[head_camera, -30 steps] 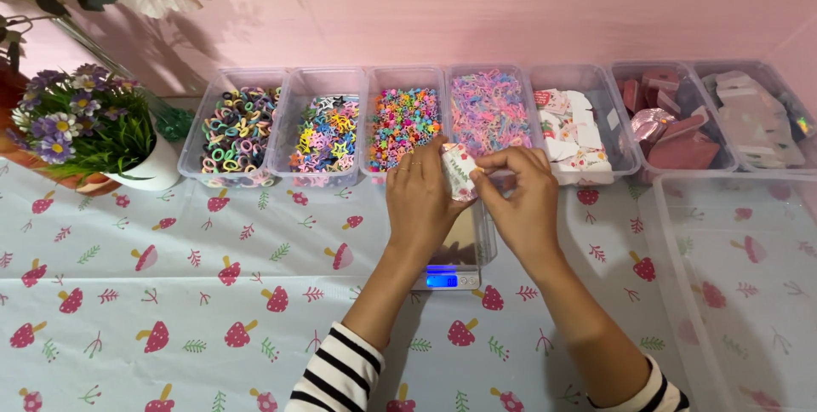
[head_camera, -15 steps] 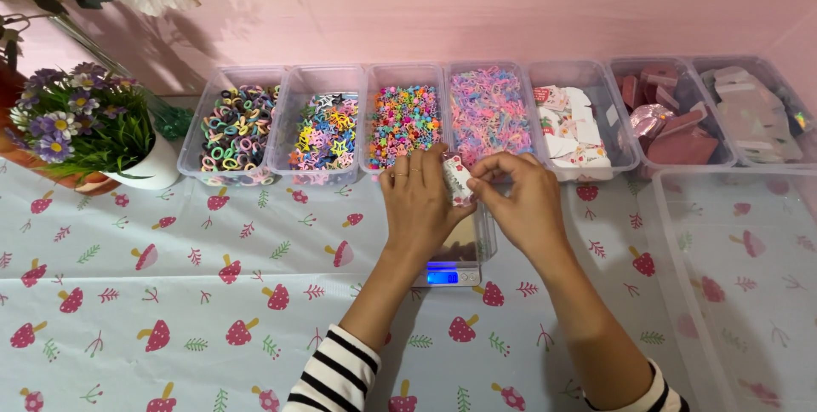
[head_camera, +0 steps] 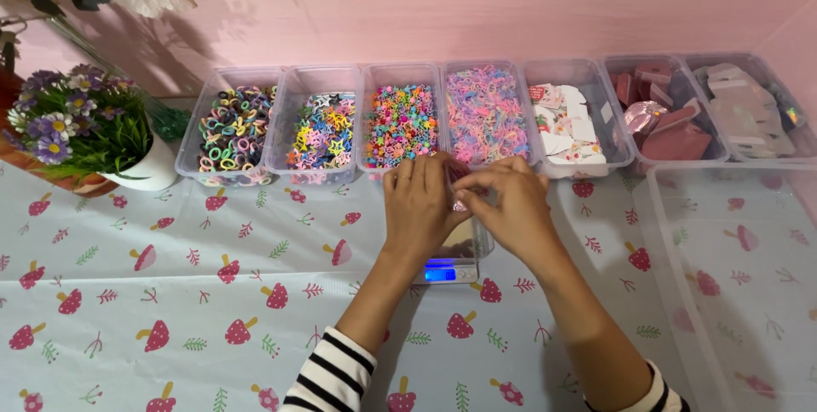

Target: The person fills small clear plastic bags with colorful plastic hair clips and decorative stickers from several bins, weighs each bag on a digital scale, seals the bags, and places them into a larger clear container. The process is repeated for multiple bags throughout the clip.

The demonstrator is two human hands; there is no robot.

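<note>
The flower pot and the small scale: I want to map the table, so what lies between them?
In the head view, only patterned tablecloth lies between the white flower pot and the scale; no object sits on that stretch.

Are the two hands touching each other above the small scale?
Touching. The head view shows the left hand and right hand meeting at the fingertips over the scale.
</note>
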